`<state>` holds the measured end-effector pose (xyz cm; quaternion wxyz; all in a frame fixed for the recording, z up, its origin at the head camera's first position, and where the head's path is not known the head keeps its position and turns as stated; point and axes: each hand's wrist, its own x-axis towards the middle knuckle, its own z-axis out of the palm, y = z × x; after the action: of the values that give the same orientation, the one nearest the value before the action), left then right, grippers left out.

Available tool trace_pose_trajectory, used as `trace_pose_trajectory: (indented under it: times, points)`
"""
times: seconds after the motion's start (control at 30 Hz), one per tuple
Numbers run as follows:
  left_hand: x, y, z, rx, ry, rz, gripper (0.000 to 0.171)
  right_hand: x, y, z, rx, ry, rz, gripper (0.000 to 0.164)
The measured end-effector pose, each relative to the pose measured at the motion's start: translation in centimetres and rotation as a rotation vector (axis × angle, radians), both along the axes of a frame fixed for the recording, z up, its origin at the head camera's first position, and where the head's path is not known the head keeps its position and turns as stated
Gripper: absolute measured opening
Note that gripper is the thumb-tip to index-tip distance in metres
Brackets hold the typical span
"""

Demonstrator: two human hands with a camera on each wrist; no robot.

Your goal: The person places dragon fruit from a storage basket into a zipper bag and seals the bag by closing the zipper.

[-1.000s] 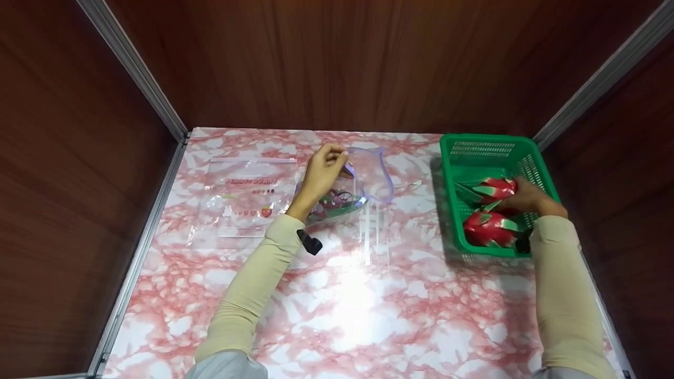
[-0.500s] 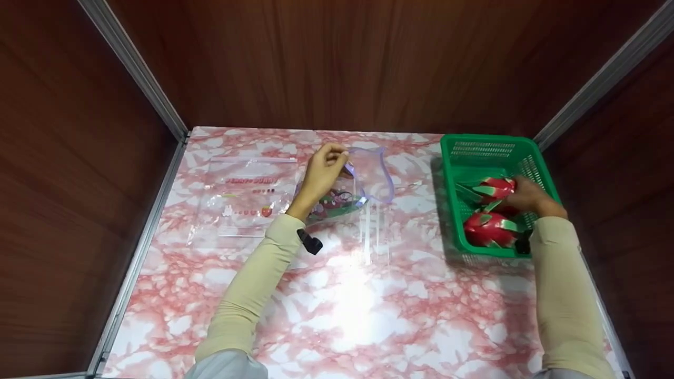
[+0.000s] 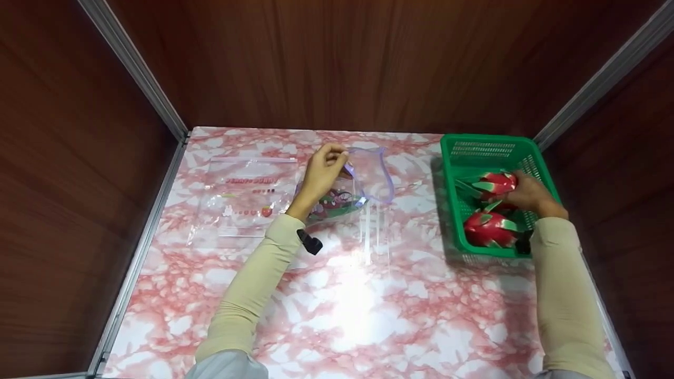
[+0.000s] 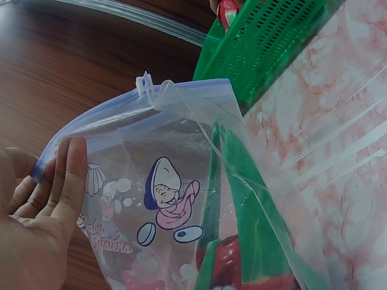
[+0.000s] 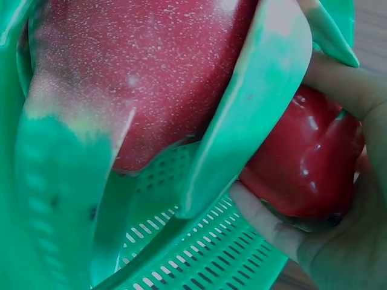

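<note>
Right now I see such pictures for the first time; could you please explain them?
There is no machine, only a person wearing cameras. The wide picture is taken from the head, the close ones from the wrists. On the patterned table are a flat clear bag, a second bag with a fruit inside, and a green basket. The left grip, a bare hand, pinches the second bag's edge. The right grip, also a hand, holds a red fruit in the basket, beside another fruit.

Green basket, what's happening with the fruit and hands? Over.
Left hand pinches purple-edged bag by its rim. Right hand grips far dragon fruit in green basket. Near dragon fruit close by; nothing seen blocking.
</note>
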<state>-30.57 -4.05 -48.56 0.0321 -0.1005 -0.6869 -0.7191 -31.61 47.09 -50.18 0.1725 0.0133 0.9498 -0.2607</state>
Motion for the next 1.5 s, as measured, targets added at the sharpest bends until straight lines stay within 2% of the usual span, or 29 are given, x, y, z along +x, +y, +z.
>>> trace_pose_trajectory:
  times: [0.1,0.33,0.6,0.9,1.1,1.33,1.5]
  points:
    - [0.0,0.0,-0.1,-0.006,0.006,-0.002,0.028,0.0,0.0,0.1,-0.024,0.002,-0.021,0.108]
    - [0.0,0.0,0.0,-0.018,0.013,0.009,0.028,0.1,0.1,0.4,0.013,0.064,-0.019,0.104]
    - [0.1,-0.1,0.1,-0.055,0.014,0.022,0.024,0.1,0.4,0.7,0.025,0.073,-0.033,0.115]
    - [0.0,0.0,0.1,-0.049,0.008,0.028,0.027,0.2,0.5,1.3,0.007,0.083,-0.053,0.122]
    - [0.0,0.0,0.1,-0.051,0.006,0.035,0.024,0.2,0.4,1.6,0.014,0.121,-0.055,0.12]
    - [0.1,0.0,0.2,-0.022,-0.006,0.016,0.029,0.3,0.1,2.1,0.021,0.168,-0.048,0.114]
    - [0.1,-0.1,0.1,-0.049,0.005,0.022,0.025,0.4,-0.3,2.4,0.03,0.219,-0.039,0.109]
